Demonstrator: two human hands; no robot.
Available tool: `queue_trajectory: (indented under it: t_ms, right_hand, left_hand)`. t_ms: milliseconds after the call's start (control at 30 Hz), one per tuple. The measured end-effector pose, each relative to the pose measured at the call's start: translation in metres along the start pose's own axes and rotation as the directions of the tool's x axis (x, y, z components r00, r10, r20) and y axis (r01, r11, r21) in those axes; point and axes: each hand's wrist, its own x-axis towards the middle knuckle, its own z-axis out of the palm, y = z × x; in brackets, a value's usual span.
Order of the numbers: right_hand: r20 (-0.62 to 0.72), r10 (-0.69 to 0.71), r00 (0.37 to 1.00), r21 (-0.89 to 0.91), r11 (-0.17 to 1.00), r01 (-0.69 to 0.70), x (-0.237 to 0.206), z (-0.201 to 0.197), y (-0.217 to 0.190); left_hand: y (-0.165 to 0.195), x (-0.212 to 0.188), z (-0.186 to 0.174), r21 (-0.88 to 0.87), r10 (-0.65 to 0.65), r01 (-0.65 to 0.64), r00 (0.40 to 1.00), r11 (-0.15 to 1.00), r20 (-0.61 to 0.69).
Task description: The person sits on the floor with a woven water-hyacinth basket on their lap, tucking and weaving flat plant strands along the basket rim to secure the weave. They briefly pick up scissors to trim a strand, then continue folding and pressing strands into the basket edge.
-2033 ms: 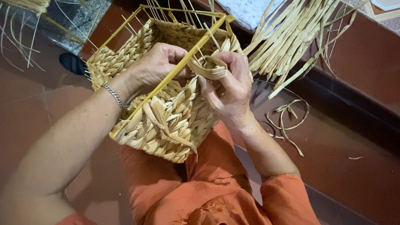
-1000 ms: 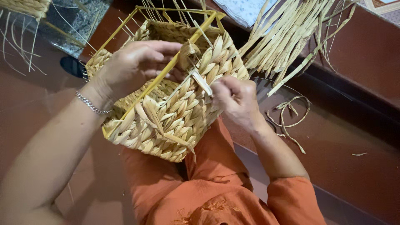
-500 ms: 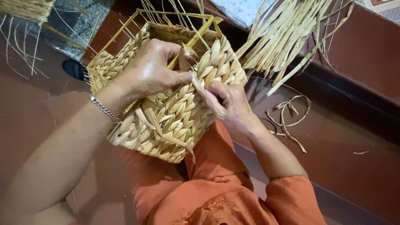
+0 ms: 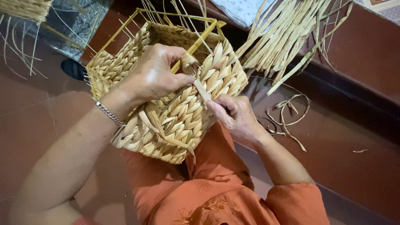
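Note:
A square woven straw basket (image 4: 183,112) on a yellow wire frame rests on my lap, tilted with its mouth facing away. My left hand (image 4: 156,75) presses on the basket's upper edge, thumb and fingers closed over the rim and a frame rod. My right hand (image 4: 234,114) sits against the basket's right side and pinches a flat straw strand (image 4: 203,90) that runs up to the rim. A metal bracelet circles my left wrist.
A bundle of loose straw strips (image 4: 287,37) lies on the brown floor beyond the basket. Curled straw scraps (image 4: 291,114) lie to the right of my right hand. Another woven piece (image 4: 25,8) sits at top left, a dark object (image 4: 73,68) below it.
My right hand has dropped from the basket's top edge down its right side, drawing the strand with it. My left hand has shifted along the rim and stays pressed there.

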Motion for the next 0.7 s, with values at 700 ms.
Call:
queue_trajectory:
  t_ms: [700]
  right_hand:
    - [-0.239,-0.359,0.902,-0.097,0.933,0.346,0.008,-0.030,0.006]
  left_hand:
    - [-0.004,-0.001,-0.001,0.000,-0.064,0.064,0.997,0.998,-0.052]
